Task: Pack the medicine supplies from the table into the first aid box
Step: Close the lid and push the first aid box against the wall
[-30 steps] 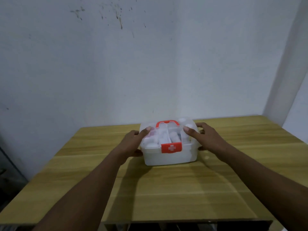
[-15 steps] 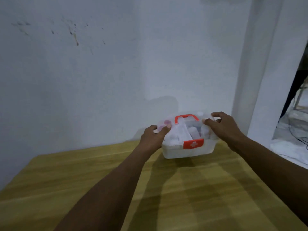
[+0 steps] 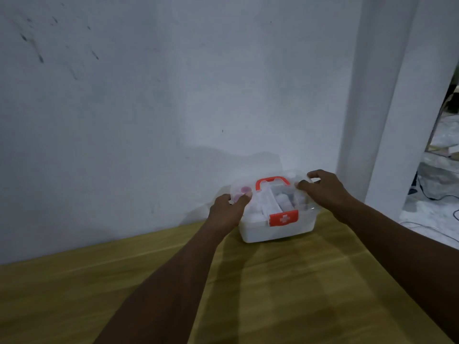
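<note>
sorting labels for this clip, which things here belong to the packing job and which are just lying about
Part of the job:
first aid box
clear lid
supplies inside
left hand
right hand

Just lying about:
wooden table
cables on the floor

Dim, soft blur — bluish cast

A wooden table [image 3: 285, 289] is filling the lower part of the view, its yellow-brown grain running across in pale and dark bands; shadows are lying over its middle. Behind it a white wall [image 3: 154, 103] is rising, showing dark specks and streaks [image 3: 39, 55] near the upper left; a white pillar [image 3: 382, 100] is standing at the right. Past the pillar a pale floor [image 3: 432, 209] is showing, with a dark cable [image 3: 433, 197] trailing over it; the far clutter is too blurred to tell.
</note>
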The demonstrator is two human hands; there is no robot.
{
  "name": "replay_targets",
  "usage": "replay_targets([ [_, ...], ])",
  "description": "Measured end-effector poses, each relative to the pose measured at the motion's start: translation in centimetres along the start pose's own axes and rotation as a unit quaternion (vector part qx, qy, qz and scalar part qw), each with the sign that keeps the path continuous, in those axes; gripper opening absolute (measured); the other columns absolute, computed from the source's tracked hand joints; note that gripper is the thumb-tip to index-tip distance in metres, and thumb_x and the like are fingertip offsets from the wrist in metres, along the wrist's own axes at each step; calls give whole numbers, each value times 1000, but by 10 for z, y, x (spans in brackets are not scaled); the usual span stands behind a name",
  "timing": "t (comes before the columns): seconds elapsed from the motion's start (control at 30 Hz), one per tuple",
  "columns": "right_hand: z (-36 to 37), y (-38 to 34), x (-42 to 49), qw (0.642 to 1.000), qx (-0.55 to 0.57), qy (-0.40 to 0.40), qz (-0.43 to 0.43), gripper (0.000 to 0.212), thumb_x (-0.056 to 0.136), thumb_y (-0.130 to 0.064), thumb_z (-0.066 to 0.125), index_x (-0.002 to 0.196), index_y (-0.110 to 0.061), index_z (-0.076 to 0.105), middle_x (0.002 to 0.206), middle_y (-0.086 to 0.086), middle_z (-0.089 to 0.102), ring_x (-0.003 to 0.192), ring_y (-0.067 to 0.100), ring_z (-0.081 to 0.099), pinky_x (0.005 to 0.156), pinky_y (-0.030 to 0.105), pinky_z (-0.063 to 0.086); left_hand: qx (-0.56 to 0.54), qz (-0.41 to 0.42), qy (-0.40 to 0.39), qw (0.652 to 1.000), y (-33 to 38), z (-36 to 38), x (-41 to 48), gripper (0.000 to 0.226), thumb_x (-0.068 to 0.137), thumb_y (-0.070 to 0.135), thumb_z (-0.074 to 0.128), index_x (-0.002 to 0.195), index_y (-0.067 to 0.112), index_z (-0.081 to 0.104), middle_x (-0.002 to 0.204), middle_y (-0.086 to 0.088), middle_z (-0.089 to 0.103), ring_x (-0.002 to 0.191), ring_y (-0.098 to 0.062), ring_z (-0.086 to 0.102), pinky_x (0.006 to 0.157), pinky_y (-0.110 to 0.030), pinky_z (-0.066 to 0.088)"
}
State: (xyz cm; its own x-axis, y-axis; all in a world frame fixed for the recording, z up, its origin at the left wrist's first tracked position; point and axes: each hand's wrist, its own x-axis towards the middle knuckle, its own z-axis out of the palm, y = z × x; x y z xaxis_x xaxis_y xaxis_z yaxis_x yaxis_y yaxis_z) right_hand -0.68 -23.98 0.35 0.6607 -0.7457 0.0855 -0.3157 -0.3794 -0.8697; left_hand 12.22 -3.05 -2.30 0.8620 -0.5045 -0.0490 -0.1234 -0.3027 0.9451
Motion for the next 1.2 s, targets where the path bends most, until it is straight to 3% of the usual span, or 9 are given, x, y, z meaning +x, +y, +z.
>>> replay_targets([
  [0.2, 21, 9, 6, 1000, 6, -5, -11, 64, 89, -48, 63, 142, -17, 46, 146, 11, 50, 127, 30, 53, 104, 51, 47, 12, -9, 22, 1000, -8, 1, 13, 119, 54, 96, 48, 142, 16, 51, 142, -7, 56, 123, -29, 58, 98, -50, 52],
  [0.37, 29, 10, 8, 999, -31, -4, -30, 64, 95, -49, 53, 147, -15, 39, 150, 12, 47, 131, 33, 49, 106, 48, 45, 40, -20, 23, 999, -5, 3, 16, 124, 53, 98, 46, 146, 16, 46, 146, -7, 53, 125, -31, 56, 98, -50, 52],
  [0.43, 32, 6, 6, 997, -67, 8, -48, 62, 98, -45, 50, 148, -11, 38, 148, 14, 48, 131, 35, 50, 104, 45, 42, 53, -25, 23, 998, 1, 3, 10, 117, 61, 94, 44, 148, 16, 42, 149, -9, 49, 129, -33, 53, 101, -51, 50],
  [0.53, 33, -3, -1, 987, -130, 24, -90, 61, 96, -45, 52, 146, -11, 41, 147, 16, 48, 131, 36, 48, 106, 48, 40, 86, -11, 29, 996, 9, 3, 2, 88, 89, 71, 43, 155, 14, 29, 159, -10, 35, 142, -32, 39, 114, -44, 36],
  [0.6, 32, -10, -8, 981, -164, 24, -103, 65, 93, -49, 54, 145, -14, 42, 149, 14, 46, 136, 35, 43, 110, 50, 37, 112, 1, 36, 993, 14, -1, -2, 79, 96, 62, 40, 156, 13, 25, 161, -10, 32, 146, -31, 35, 114, -42, 32],
  [0.73, 25, -32, -24, 973, -193, 1, -129, 58, 90, -40, 62, 141, -16, 48, 147, 13, 48, 133, 33, 46, 108, 47, 41, 162, 36, 36, 985, 31, -21, -17, 78, 95, 57, 49, 155, 12, 28, 159, -11, 36, 144, -30, 38, 113, -39, 33],
  [0.83, 23, -57, -38, 961, -207, -47, -175, 46, 91, -28, 61, 135, -16, 55, 141, 10, 55, 127, 27, 52, 101, 35, 42, 222, 59, 34, 973, 44, -43, -32, 72, 94, 49, 57, 153, 13, 34, 156, -11, 41, 140, -28, 43, 111, -35, 35],
  [0.97, 37, -108, -63, 931, -242, -124, -241, 50, 93, -23, 57, 142, -17, 49, 145, 8, 53, 129, 24, 51, 100, 30, 38, 297, 91, 43, 950, 58, -82, -60, 64, 93, 41, 60, 150, 19, 41, 152, -10, 46, 138, -28, 45, 113, -41, 38],
  [1.2, 79, -184, -100, 899, -245, -161, -324, 56, 93, -25, 56, 147, -21, 41, 148, 6, 49, 130, 24, 50, 98, 28, 37, 341, 102, 109, 928, 69, -153, -97, 61, 92, 39, 61, 148, 23, 45, 148, -9, 50, 132, -27, 51, 110, -44, 42],
])
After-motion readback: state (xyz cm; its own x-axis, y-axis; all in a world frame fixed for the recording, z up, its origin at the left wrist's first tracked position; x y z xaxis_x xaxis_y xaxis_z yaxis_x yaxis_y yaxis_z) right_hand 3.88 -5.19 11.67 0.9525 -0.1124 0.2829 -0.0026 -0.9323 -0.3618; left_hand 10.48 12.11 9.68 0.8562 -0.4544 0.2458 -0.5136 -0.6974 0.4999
